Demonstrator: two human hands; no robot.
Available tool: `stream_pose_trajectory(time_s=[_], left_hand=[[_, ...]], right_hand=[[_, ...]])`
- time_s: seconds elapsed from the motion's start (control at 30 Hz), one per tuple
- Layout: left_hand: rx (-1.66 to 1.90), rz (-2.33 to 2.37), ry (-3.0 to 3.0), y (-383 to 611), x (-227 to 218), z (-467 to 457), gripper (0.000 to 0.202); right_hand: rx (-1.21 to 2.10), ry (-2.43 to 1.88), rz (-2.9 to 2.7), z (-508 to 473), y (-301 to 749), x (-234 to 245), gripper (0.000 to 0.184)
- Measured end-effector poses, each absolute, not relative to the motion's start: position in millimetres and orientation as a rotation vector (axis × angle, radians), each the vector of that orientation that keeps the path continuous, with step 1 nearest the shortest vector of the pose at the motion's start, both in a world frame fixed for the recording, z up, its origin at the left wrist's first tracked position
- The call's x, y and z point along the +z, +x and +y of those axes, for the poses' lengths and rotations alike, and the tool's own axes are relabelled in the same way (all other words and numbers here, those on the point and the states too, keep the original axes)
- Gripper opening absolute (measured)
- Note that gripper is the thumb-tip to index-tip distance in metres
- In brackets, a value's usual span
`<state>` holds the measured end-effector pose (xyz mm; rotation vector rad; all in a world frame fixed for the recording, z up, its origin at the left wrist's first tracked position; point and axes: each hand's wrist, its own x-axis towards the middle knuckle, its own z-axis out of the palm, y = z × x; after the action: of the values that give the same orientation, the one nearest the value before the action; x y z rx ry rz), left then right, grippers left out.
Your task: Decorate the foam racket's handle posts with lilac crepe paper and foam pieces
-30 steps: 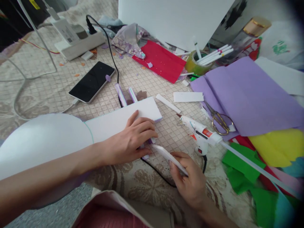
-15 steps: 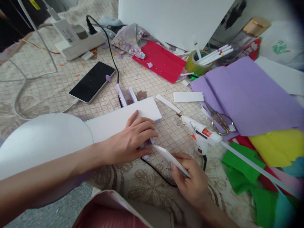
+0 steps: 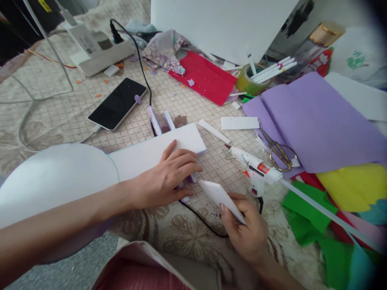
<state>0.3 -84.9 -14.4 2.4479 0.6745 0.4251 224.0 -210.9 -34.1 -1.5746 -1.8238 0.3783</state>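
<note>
My left hand (image 3: 167,175) lies across the narrow arm of a large white foam-board cutout (image 3: 60,173). Its fingers are spread and reach over the near edge, where small purple-edged strips (image 3: 192,177) show partly under them. Between thumb and fingers, my right hand (image 3: 246,225) grips a flat white foam piece (image 3: 219,197), tilted, its tip pointing at the left fingertips without touching them. Beyond the arm, two purple-edged foam strips (image 3: 154,121) stick out. A white hot glue gun (image 3: 250,163) rests on the cloth to the right, a glue stick in its back.
Gold-handled scissors (image 3: 279,151) lie on purple felt (image 3: 323,121). Green felt (image 3: 311,209) and yellow felt (image 3: 353,185) are at right. A phone (image 3: 117,104) and a power strip (image 3: 102,56) sit at left. Tape holding pens (image 3: 254,78) stands behind. A black cord runs under the board.
My right hand has shifted slightly right and turned the white foam piece, so more of its flat face shows and its tip is farther from my left fingers. The left hand stays almost still.
</note>
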Motion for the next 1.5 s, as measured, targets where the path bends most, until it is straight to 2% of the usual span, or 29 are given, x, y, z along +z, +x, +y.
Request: stream_pose_trajectory(time_s=[1.17, 1.37, 1.5], left_hand=[[0.394, 0.721, 2.406, 0, -14, -85, 0.052], [0.529, 0.698, 2.403, -11, -5, -82, 0.054], [0.6, 0.854, 2.421, -27, 5, -82, 0.047]], right_hand=[[0.332, -1.605, -1.749, -207, 220, -33, 0.007], [0.405, -1.64, -1.701, -208, 223, -35, 0.007], [0.401, -1.656, -1.679, -209, 224, -38, 0.006]])
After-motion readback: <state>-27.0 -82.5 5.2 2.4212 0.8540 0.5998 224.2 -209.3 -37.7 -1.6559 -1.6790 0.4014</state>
